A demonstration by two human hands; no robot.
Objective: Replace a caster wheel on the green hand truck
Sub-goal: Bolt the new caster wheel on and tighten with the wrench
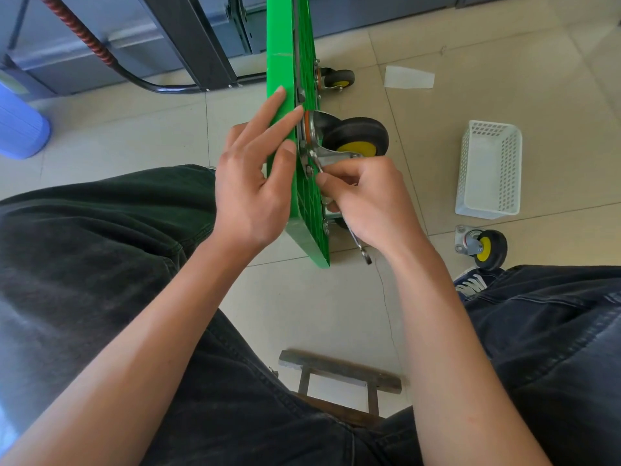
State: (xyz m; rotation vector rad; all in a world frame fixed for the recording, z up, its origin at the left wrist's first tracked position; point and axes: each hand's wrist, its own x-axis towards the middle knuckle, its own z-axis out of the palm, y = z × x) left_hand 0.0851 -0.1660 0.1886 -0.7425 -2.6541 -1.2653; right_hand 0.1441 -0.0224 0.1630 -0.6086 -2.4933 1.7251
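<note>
The green hand truck (280, 38) stands on its edge on the tiled floor in front of me. A black caster wheel with a yellow hub (361, 137) sits against its ribbed underside on a metal bracket. My left hand (255, 176) presses straight fingers on the deck's flat side, fingertips at the deck's edge beside the bracket. My right hand (366, 200) grips a silver wrench (361, 245) whose head sits at the bracket's mounting plate; its tail sticks out below my palm. A loose caster wheel (484, 247) lies on the floor at the right.
A white perforated basket (489, 169) lies right of the truck, with a paper scrap (408, 77) farther back. Another mounted caster (337, 79) shows behind. A low wooden stool (339, 375) is between my knees. A blue bin (20, 126) stands at the left, by grey cabinets.
</note>
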